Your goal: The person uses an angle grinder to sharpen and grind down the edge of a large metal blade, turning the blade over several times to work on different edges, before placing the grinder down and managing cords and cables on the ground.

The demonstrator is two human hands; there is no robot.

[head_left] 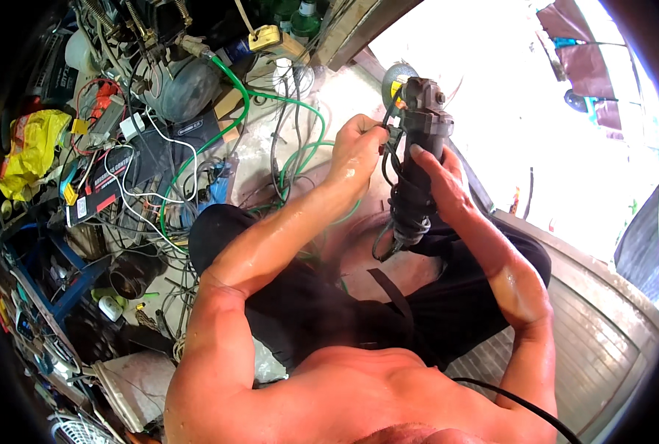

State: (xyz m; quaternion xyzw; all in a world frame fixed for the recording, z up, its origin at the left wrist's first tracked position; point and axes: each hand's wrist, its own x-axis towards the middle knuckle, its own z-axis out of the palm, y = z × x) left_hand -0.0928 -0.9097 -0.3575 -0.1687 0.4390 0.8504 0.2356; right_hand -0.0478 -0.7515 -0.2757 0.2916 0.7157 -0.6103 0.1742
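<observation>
A dark angle grinder stands tilted up in front of me, its geared head at the far end and a round disc beside that head. My right hand is closed round the grinder's body from the right, thumb on top. Loops of black power cord are wound about its lower part, with a loop hanging at the bottom. At the grinder's left side, my left hand is closed in a pinch on a stretch of the cord near the head. Its fingertips are partly hidden.
A green hose and tangled cables spread over the floor to the left. Around them are a yellow plastic bag, a dark flat box, a rounded grey tank and a blue metal frame. A pale door panel lies right.
</observation>
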